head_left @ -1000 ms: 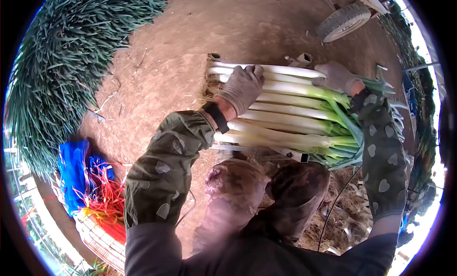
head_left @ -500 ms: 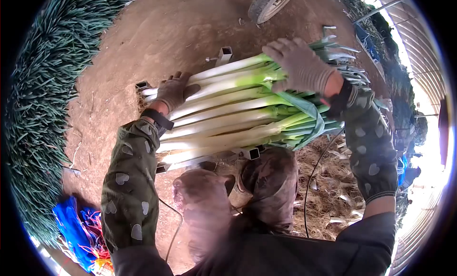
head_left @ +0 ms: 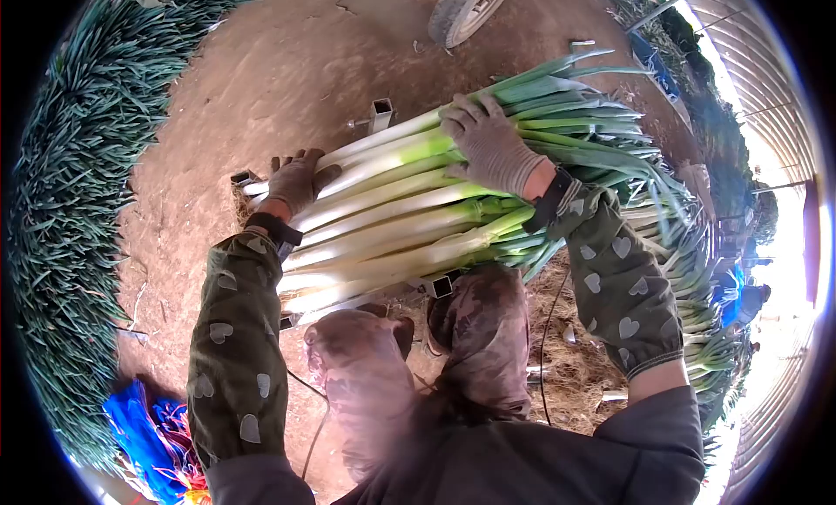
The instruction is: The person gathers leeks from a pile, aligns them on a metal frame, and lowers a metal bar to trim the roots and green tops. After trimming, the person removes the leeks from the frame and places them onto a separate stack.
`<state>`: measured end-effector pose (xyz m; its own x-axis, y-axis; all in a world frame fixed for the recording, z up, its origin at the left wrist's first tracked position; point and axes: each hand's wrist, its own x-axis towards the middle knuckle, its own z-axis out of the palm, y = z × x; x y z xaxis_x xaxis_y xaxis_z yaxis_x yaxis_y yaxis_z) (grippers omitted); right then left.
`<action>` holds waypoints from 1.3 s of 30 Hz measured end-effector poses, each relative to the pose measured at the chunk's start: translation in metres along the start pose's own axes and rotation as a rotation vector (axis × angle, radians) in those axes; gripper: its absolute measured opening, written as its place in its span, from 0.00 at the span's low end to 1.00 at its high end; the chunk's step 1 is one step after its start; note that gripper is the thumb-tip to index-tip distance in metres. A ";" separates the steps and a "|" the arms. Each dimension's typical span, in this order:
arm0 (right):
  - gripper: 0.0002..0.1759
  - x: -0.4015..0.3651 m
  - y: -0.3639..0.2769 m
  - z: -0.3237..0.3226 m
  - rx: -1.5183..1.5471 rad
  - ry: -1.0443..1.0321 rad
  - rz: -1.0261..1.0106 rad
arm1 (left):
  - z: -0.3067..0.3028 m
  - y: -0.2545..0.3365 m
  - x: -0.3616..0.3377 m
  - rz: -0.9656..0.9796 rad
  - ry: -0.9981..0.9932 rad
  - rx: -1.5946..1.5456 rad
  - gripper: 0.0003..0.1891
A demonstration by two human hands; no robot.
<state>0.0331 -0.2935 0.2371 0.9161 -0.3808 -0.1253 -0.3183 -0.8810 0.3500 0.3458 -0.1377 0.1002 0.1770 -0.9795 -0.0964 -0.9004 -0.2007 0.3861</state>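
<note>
Long leeks (head_left: 383, 231) lie side by side on a metal frame (head_left: 380, 113), white ends to the left and green leaves to the right. My left hand (head_left: 298, 181), in a grey-brown glove, rests over the white ends at the upper left, fingers apart. Gloved too, my right hand (head_left: 489, 144) lies with spread fingers on the upper leeks where white turns green. Neither hand is wrapped round a leek. The frame's square tube ends show at the far side, the left and near my knees.
A big bank of green leaves (head_left: 87, 165) lines the left side. Blue and red strings (head_left: 157, 435) lie at lower left. A wheel (head_left: 470, 10) stands beyond the frame. Roots and scraps (head_left: 570, 366) cover the ground right of my knees, beside a cable. More leeks (head_left: 697, 331) lie at the right.
My right hand has moved left and slightly down along the leeks, uncovering more green leaves. The view has shifted, showing more leeks at the right. My left hand stays at the white ends.
</note>
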 end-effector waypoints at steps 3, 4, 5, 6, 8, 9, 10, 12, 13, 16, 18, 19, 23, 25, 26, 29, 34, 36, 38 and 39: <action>0.36 0.002 0.001 -0.015 0.000 -0.004 0.000 | -0.003 -0.002 0.002 -0.006 -0.048 -0.046 0.32; 0.34 0.005 0.000 -0.021 -0.039 -0.063 -0.010 | -0.004 -0.003 0.003 -0.011 -0.068 -0.054 0.32; 0.33 0.010 -0.003 -0.033 -0.079 -0.122 -0.021 | -0.004 -0.004 0.005 -0.018 -0.087 -0.064 0.31; 0.32 0.011 -0.003 -0.043 -0.121 -0.181 -0.035 | -0.005 -0.002 0.005 -0.018 -0.090 -0.078 0.31; 0.26 0.004 -0.013 -0.061 -0.044 -0.234 0.019 | -0.008 -0.003 0.004 -0.028 -0.094 -0.110 0.31; 0.23 -0.001 -0.020 -0.066 -0.006 -0.261 0.043 | -0.010 -0.004 0.005 -0.043 -0.108 -0.098 0.31; 0.23 -0.008 -0.024 -0.061 0.046 -0.295 0.069 | -0.009 -0.004 0.006 -0.058 -0.128 -0.088 0.31; 0.22 -0.021 -0.027 -0.038 -0.036 -0.114 0.052 | -0.003 -0.004 0.008 -0.054 -0.140 -0.067 0.30; 0.22 -0.025 -0.027 -0.029 -0.076 -0.018 0.047 | 0.000 -0.006 0.009 -0.038 -0.126 -0.051 0.30; 0.21 -0.019 -0.024 -0.034 -0.013 -0.168 0.023 | -0.003 -0.007 0.003 -0.028 -0.060 -0.105 0.30; 0.25 -0.011 -0.025 -0.042 -0.027 -0.309 0.064 | -0.008 -0.001 -0.005 -0.004 0.032 -0.161 0.29; 0.27 -0.008 -0.027 -0.047 -0.036 -0.380 0.085 | -0.009 0.003 -0.010 0.019 0.099 -0.179 0.29; 0.26 -0.005 -0.032 -0.047 -0.056 -0.402 0.099 | -0.015 0.014 -0.015 0.098 0.184 -0.147 0.25; 0.26 -0.009 -0.036 -0.037 -0.074 -0.342 0.128 | -0.012 0.013 -0.016 0.118 0.170 -0.132 0.23; 0.24 -0.011 -0.036 -0.037 -0.066 -0.307 0.133 | -0.013 0.014 -0.015 0.132 0.163 -0.125 0.22; 0.22 -0.014 -0.037 -0.036 -0.047 -0.232 0.132 | -0.016 0.015 -0.015 0.148 0.135 -0.167 0.19; 0.23 -0.014 -0.033 -0.018 -0.025 -0.105 0.134 | -0.038 0.025 -0.007 0.159 -0.025 -0.057 0.19; 0.23 -0.009 -0.029 -0.030 0.033 -0.277 0.107 | -0.038 0.026 0.003 0.165 -0.098 0.029 0.19; 0.23 -0.003 -0.028 -0.039 0.078 -0.372 0.106 | -0.034 0.029 0.009 0.160 -0.135 0.145 0.20; 0.22 -0.001 -0.028 -0.041 0.095 -0.385 0.122 | -0.036 0.028 0.008 0.173 -0.137 0.138 0.19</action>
<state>0.0507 -0.2569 0.2652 0.7181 -0.5455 -0.4322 -0.4564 -0.8380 0.2992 0.3362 -0.1518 0.1438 -0.0314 -0.9855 -0.1665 -0.9600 -0.0166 0.2794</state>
